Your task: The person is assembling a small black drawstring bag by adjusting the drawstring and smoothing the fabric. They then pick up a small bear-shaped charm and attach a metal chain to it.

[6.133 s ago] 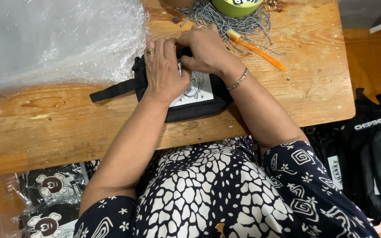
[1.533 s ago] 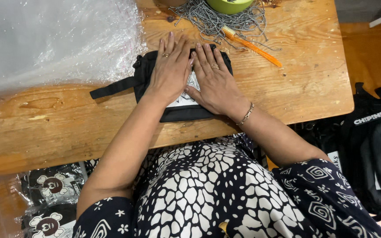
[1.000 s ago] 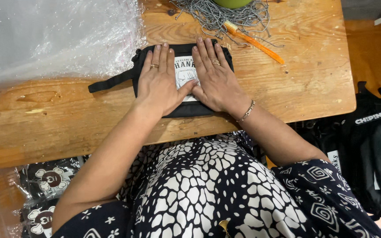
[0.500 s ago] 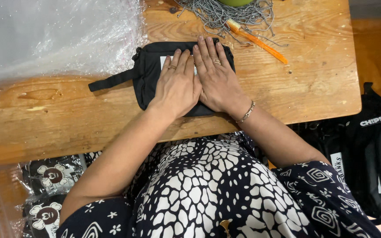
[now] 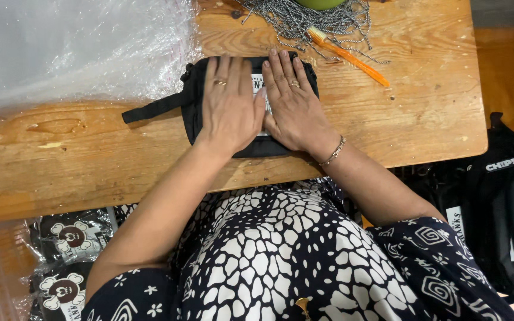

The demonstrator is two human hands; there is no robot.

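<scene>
Since half a second ago both hands have slid a little toward me on the black pouch [image 5: 194,113], and a strip of its white label [image 5: 259,89] shows again between them. My left hand [image 5: 228,107] lies flat on the left half of the pouch, fingers stretched out and close together, gripping nothing; a ring sits on one finger. My right hand [image 5: 292,104] lies flat on the right half in the same way, fingers straight, palm down, holding nothing, with a bracelet [image 5: 333,151] at the wrist. The two hands rest just beside each other, thumbs nearly touching over the label.

The pouch lies on the wooden table [image 5: 423,119], near the edge closest to me, and its black strap [image 5: 150,109] trails off to the left. A sheet of clear plastic wrap [image 5: 72,47] covers the table's far left part, touching the pouch's upper left corner. Beyond the pouch lies a heap of metal ball chain [image 5: 304,18], and an orange tool [image 5: 346,55] rests on it, pointing off to the right. Black bags [image 5: 507,208] are piled on the floor to my right.
</scene>
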